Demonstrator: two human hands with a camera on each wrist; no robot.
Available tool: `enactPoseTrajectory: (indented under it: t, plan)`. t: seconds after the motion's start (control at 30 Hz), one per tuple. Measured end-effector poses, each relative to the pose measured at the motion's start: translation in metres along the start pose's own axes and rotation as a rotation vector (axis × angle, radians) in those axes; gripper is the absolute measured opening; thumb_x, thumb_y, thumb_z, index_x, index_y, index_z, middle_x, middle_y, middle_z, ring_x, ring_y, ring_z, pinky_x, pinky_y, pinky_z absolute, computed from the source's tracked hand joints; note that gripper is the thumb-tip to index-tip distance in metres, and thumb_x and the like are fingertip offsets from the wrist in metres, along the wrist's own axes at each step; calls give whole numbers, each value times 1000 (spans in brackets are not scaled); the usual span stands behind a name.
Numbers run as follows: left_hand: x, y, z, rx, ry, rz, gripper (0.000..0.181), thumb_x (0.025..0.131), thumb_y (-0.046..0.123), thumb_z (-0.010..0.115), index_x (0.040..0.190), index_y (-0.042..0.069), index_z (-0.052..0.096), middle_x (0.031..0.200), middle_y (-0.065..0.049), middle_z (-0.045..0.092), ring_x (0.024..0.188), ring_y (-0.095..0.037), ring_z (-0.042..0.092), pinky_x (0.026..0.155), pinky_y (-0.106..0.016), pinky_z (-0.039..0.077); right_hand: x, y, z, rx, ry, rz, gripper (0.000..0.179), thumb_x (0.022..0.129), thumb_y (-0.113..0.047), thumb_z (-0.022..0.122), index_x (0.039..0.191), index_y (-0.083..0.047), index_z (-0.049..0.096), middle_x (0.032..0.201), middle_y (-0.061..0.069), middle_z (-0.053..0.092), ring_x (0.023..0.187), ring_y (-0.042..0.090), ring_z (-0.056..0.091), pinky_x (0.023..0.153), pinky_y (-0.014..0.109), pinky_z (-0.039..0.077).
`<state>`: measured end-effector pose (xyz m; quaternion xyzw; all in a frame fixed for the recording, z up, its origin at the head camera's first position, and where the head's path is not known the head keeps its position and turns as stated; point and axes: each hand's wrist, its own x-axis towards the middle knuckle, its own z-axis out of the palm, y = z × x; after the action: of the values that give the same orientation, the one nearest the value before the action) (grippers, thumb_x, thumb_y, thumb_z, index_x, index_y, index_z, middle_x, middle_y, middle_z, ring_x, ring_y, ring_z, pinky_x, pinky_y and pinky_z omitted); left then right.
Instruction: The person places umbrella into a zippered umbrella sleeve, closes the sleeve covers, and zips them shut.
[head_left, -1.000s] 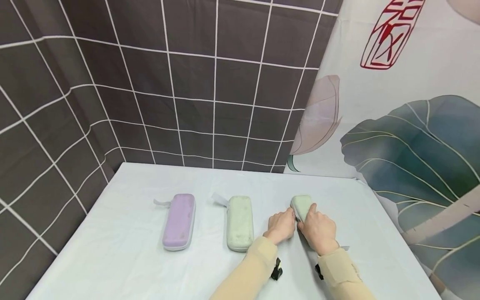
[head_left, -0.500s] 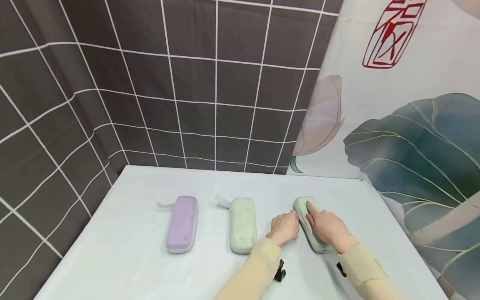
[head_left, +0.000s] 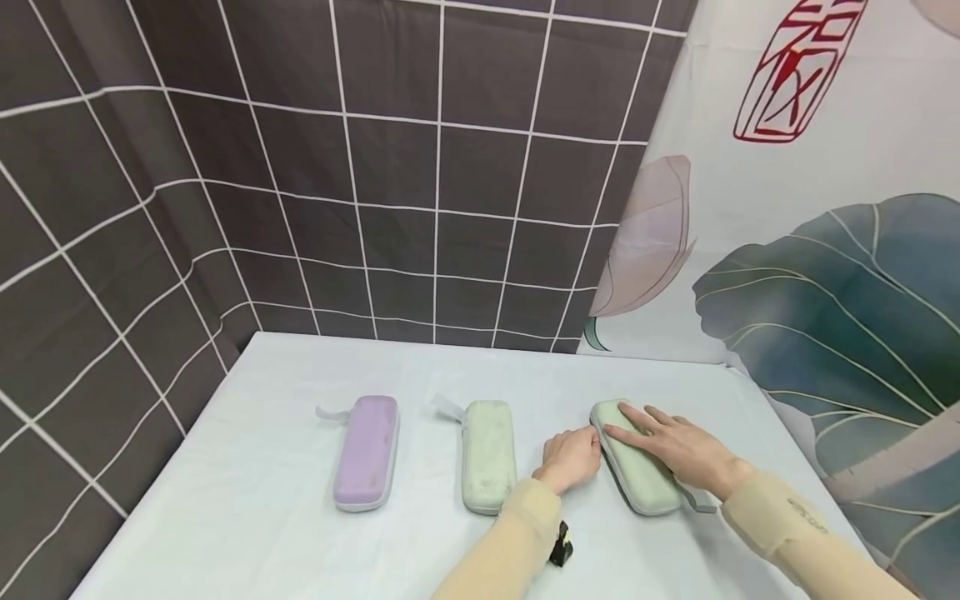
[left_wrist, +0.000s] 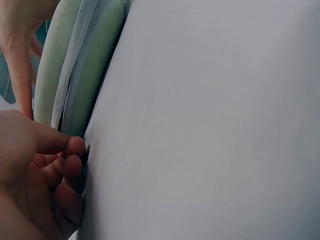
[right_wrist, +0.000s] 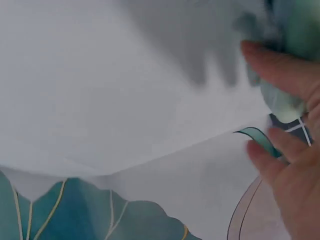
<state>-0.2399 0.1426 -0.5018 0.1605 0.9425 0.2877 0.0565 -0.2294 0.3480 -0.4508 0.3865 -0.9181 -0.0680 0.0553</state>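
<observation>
On the right of the white table lies a green zippered case [head_left: 637, 467], slanting, its grey strap [head_left: 697, 502] out at the near right. My left hand [head_left: 572, 458] is at its left side near the far end. In the left wrist view the left hand [left_wrist: 37, 175] has curled fingers, with thumb and index finger pinching at the zipper [left_wrist: 75, 65]; the pull itself is hidden. A narrow dark slit shows along the zipper beside the fingertips. My right hand [head_left: 686, 450] rests its spread fingers on the case's top. The right wrist view shows this hand [right_wrist: 290, 165] blurred.
Left of my hands lies a second green case [head_left: 487, 458], its strap toward the back left. Farther left is a purple case [head_left: 366, 454]. Dark gridded cloth [head_left: 390, 167] hangs behind the table [head_left: 262, 483], and a leaf-printed cloth [head_left: 840, 300] hangs at right.
My right hand has moved from the case's near part to the right, fingers now spread across its top. More of the case shows, turned slightly. My left hand stays at the zipper side.
</observation>
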Motion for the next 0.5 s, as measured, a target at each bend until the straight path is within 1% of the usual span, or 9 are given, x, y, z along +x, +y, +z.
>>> enactPoseTrajectory:
  t: [0.1, 0.17, 0.23, 0.3, 0.4, 0.5]
  plan:
    - [1, 0, 0, -17, 0, -3, 27, 102, 26, 49, 76, 21, 48, 61, 6, 44, 53, -12, 42, 55, -27, 33, 3, 1, -1, -51, -6, -58, 90, 63, 19, 78, 141, -16, 52, 145, 20, 44, 123, 46, 49, 84, 58, 48]
    - [1, -1, 1, -25, 3, -2, 26, 102, 26, 49, 77, 22, 49, 62, 6, 45, 53, -12, 42, 56, -26, 34, 6, -1, -4, -49, -23, -78, 94, 56, 12, 87, 140, -10, 52, 144, 21, 45, 126, 46, 46, 86, 59, 47]
    - [2, -1, 1, -34, 4, 3, 24, 102, 27, 50, 79, 22, 50, 63, 7, 46, 55, -11, 43, 56, -26, 34, 9, -3, -5, -35, -39, -85, 102, 47, 5, 93, 139, -5, 51, 144, 22, 45, 127, 46, 45, 86, 60, 46]
    - [1, -2, 1, -36, 8, 16, 22, 102, 27, 51, 80, 23, 52, 64, 9, 47, 56, -10, 44, 57, -26, 34, 10, -4, -4, -21, -46, -88, 105, 43, 3, 95, 138, -2, 50, 143, 23, 45, 128, 45, 44, 87, 61, 46]
    - [0, -4, 0, -38, 9, 36, 19, 101, 26, 53, 82, 24, 55, 66, 11, 49, 57, -9, 45, 57, -25, 36, 10, -4, -3, -16, -50, -84, 105, 42, 2, 95, 137, -1, 50, 143, 23, 45, 128, 45, 44, 87, 60, 46]
    - [-1, -5, 0, -39, 12, 47, 17, 100, 25, 55, 83, 24, 56, 68, 12, 51, 59, -9, 46, 59, -25, 37, 9, -3, -1, -17, -55, -82, 106, 42, -1, 96, 137, 0, 50, 143, 23, 45, 128, 44, 45, 86, 59, 47]
